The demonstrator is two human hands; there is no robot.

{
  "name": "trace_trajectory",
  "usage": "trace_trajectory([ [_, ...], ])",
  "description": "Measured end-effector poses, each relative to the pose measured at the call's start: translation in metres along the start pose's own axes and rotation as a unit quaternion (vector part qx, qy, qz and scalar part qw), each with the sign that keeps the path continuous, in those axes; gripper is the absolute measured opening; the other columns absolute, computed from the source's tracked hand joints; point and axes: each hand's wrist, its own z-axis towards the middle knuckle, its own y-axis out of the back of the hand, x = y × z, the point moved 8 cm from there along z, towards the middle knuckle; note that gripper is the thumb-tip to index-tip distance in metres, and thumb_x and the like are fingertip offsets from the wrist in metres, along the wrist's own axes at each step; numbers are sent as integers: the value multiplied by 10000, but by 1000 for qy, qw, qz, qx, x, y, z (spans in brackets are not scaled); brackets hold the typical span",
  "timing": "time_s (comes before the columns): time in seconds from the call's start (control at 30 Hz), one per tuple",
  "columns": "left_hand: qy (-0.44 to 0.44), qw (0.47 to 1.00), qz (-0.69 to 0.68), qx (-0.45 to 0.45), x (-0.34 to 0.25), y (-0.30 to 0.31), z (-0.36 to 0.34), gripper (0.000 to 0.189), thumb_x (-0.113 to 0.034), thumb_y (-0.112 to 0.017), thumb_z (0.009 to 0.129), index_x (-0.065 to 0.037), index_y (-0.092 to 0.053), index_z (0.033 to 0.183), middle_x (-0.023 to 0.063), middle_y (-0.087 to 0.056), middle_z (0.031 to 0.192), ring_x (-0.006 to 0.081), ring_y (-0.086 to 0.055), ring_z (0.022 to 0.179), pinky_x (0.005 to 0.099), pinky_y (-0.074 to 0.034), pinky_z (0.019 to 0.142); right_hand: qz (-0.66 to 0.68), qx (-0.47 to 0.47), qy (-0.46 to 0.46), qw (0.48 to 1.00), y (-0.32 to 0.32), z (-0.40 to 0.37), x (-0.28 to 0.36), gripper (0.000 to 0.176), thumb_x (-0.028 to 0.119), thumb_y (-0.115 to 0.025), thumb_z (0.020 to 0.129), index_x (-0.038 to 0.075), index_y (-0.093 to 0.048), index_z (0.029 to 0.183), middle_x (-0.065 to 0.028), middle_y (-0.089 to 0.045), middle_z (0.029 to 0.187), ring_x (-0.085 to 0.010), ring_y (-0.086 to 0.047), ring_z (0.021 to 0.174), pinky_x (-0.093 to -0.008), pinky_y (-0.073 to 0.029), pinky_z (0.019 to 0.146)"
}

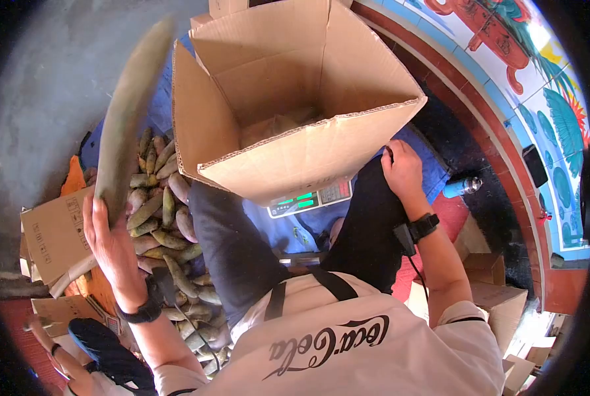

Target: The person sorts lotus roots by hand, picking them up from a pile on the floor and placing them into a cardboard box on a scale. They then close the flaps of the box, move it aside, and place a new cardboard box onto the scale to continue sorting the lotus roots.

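Raised on the left, my left hand (113, 247) has its fingers wrapped round the lower end of a long, greenish-brown root vegetable (126, 112), which stands nearly upright beside the box. A pile of similar, shorter roots (166, 211), green and purplish, lies below it. My right hand (402, 168) rests on my right knee, fingers curled in, close to the box's lower right corner. Between my knees stands a large open cardboard box (301, 155), its inside shadowed with some contents at the bottom. Under its front edge shows a digital scale (311, 201) with green displays.
Another person's arm (67, 366) shows at lower left, near flattened cardboard (57, 228). More cardboard boxes (499, 303) stand at right. A blue bottle (462, 187) lies near the painted tile wall (539, 99), and a phone (534, 165) is beside it.
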Motion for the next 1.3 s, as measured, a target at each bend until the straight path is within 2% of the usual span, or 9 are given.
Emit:
trace_trajectory([
  [0.13,-22,996,-52,69,-25,-52,8,427,-313,-445,909,32,-461,1159,137,-488,1138,200,-504,1009,337,-413,853,1,0,-3,1000,-3,-1,-5,127,66,-572,730,22,-555,848,-141,-587,787,-316,-573,726,-396,-464,669],
  [0.2,-41,970,-204,127,-28,-68,6,390,-279,-413,927,32,-464,1155,146,-504,1152,209,-543,992,322,-416,841,1,-7,-3,1000,-2,-2,-5,128,67,-571,731,24,-556,850,-143,-590,793,-316,-575,729,-394,-465,670],
  [0.33,-46,984,-134,110,-1,-52,0,371,-265,-392,935,31,-477,1141,142,-523,1133,214,-568,957,308,-419,821,8,-5,-9,1000,-1,-4,-8,130,69,-568,734,23,-561,856,-153,-596,813,-319,-578,746,-393,-466,677],
  [0.9,375,924,69,20,323,113,-105,243,-266,-483,862,-48,-580,904,5,-599,820,93,-540,686,231,-371,537,-1,26,-11,1000,-6,-1,-3,119,61,-553,750,11,-555,858,-148,-588,812,-326,-568,760,-402,-454,685],
  [1.07,445,891,87,-35,384,141,-139,199,-235,-475,843,-70,-582,870,-19,-555,753,75,-497,626,222,-351,512,-17,41,-12,999,-11,-1,-5,114,69,-555,757,18,-555,859,-143,-587,827,-325,-567,767,-405,-453,689],
  [1.17,414,906,79,23,451,168,-156,145,-189,-494,830,-78,-581,866,16,-588,761,126,-560,662,259,-407,520,-39,57,-10,998,-12,-2,-5,119,74,-559,755,25,-555,864,-148,-583,839,-327,-564,779,-408,-451,690],
  [1.2,229,826,468,216,445,157,-148,123,-158,-497,814,-85,-591,845,48,-607,792,167,-588,710,289,-442,548,-39,38,7,999,-13,-3,-5,124,78,-556,758,29,-554,871,-156,-579,848,-334,-561,787,-411,-449,691],
  [1.23,2,550,750,368,443,137,-156,111,-128,-500,798,-91,-600,825,80,-627,823,209,-617,757,319,-477,576,-34,48,1,998,-13,-2,-5,129,82,-553,762,29,-549,879,-162,-577,848,-341,-558,785,-411,-449,690],
  [1.3,73,533,739,405,454,139,-170,165,-155,-542,771,-93,-563,922,91,-604,930,240,-587,880,341,-488,684,-43,53,2,998,-15,-2,-7,134,80,-547,766,25,-542,888,-163,-576,850,-346,-555,790,-416,-445,688],
])
